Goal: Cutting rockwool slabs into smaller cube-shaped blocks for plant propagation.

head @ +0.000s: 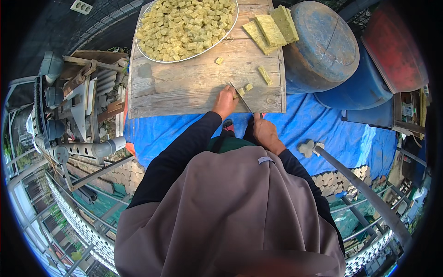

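My right hand (pixel 266 132) grips a knife (pixel 245 101), its blade angled up and left over the wooden tabletop (pixel 180 83). Beside the blade, my left hand (pixel 225 102) presses its fingertips on a small piece of yellow-green rockwool (pixel 236 96), mostly covered by the fingers. A cut rockwool cube (pixel 241 91) lies just across the blade, with another cube (pixel 248 87) a little farther off. To the right rests an uncut rockwool strip (pixel 265 76). A lone rockwool cube (pixel 219 60) sits farther up the table.
A white-rimmed wire basket (pixel 166 62) heaped with rockwool cubes stands at the table's far left. Several rockwool slabs (pixel 270 33) lie at the far right edge, against a blue barrel (pixel 320 45). A blue tarp (pixel 166 133) covers the ground; a grey pole (pixel 360 187) rises at right.
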A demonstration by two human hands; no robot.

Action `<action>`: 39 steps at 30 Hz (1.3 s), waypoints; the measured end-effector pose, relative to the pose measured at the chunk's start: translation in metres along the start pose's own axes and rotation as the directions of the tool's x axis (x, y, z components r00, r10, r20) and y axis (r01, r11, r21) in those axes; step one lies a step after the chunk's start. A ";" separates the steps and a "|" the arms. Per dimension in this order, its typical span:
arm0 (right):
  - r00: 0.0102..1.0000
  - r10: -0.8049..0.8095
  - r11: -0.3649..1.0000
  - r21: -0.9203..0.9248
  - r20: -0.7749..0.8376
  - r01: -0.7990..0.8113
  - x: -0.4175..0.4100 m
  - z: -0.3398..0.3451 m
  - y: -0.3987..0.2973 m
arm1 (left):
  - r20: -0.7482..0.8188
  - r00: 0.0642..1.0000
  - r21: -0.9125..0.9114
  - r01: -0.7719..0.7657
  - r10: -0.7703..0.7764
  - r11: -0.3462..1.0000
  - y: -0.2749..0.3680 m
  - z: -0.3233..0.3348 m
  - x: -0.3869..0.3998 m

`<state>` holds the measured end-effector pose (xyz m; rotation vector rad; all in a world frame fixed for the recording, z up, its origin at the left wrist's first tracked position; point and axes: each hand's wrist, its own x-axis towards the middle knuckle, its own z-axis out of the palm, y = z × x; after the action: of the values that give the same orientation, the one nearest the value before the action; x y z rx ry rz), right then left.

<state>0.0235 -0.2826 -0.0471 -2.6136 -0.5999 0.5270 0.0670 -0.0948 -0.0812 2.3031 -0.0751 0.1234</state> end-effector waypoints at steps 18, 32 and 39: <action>0.972 0.202 0.944 0.288 -0.122 -0.160 -0.007 -0.017 0.011 | 0.157 0.981 -0.064 0.128 -0.116 0.990 0.007 -0.007 0.006; 0.996 0.059 0.949 0.313 -0.061 -0.037 0.051 -0.034 -0.015 | -0.078 0.993 -0.020 0.082 -0.084 0.996 -0.015 -0.023 0.044; 1.000 0.013 0.940 0.340 -0.021 -0.005 0.090 -0.028 -0.019 | -0.215 0.972 0.071 0.109 -0.091 0.992 -0.038 -0.029 0.069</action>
<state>0.1048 -0.2320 -0.0389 -2.2921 -0.4435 0.5485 0.1378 -0.0487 -0.0821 2.3565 0.1580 0.3244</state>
